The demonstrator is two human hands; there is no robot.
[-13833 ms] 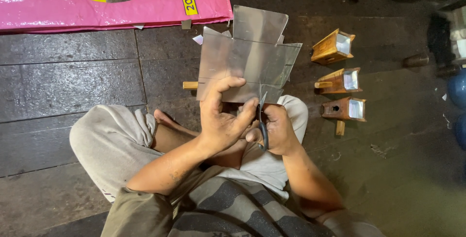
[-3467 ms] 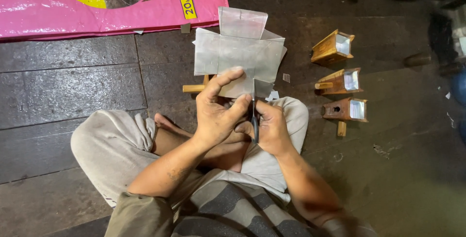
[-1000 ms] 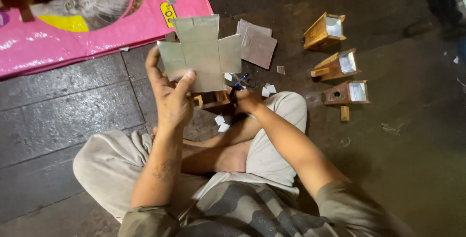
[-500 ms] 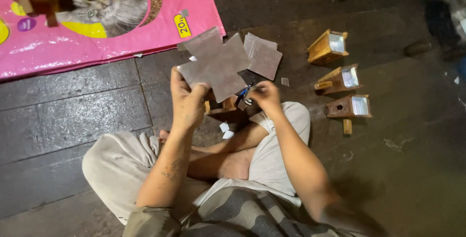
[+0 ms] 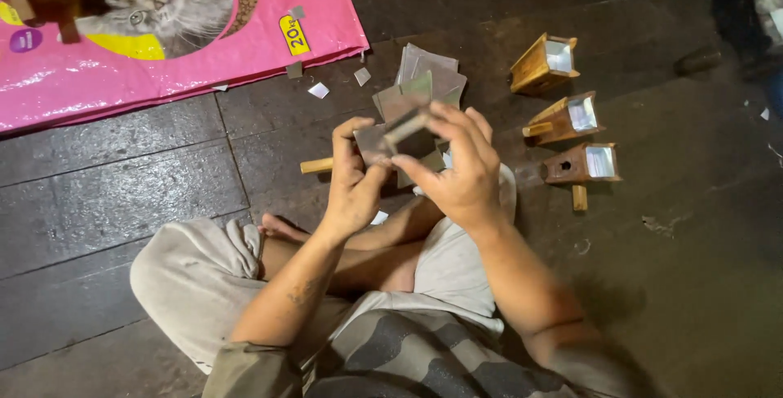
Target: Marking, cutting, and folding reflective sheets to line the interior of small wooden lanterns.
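Note:
I sit cross-legged on dark floor planks. Both hands hold a cut piece of thin grey sheet metal (image 5: 400,117) in front of me, its flaps bent up. My left hand (image 5: 352,182) grips its left side with thumb and fingers. My right hand (image 5: 457,165) closes over its right side and top. Just beyond my hands, more flat grey metal sheets (image 5: 432,72) lie stacked on the floor. A wooden stick (image 5: 316,166) pokes out to the left behind my left hand.
Three small wooden scoop-shaped boxes with metal lining (image 5: 545,62) (image 5: 567,118) (image 5: 583,164) lie in a column at the right. A pink sack with a cat picture (image 5: 163,31) lies at the top left. Small metal offcuts (image 5: 318,90) are scattered near it.
The metal piece, held up flat in my left hand a second ago, has come down between both hands, and its flaps are now bent. My right hand has left the floor and joined it.

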